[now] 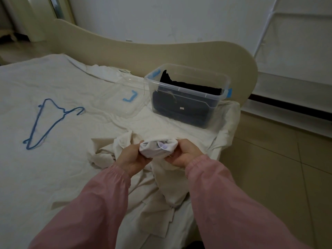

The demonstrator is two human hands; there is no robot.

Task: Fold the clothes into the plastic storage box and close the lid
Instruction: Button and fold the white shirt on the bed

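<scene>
Low in the centre of the frame, the left hand (131,157) and right hand (183,153), both in pink sleeves, gripped opposite ends of a small rolled white garment (154,149), with fingers curled around it. They held it above a crumpled cream cloth (168,186) on the bed (53,177). Right of centre, in the upper half, the clear plastic storage box (186,90) stood open with dark clothes (188,87) inside. Its transparent lid (115,97) lay just left of it. A blue hanger (63,113) lay at the left.

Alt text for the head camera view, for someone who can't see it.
A left hand and right hand in pink sleeves grip a bundled white garment over a bed. Behind stands an open storage box holding dark clothes; its lid and a blue hanger lie left.
</scene>
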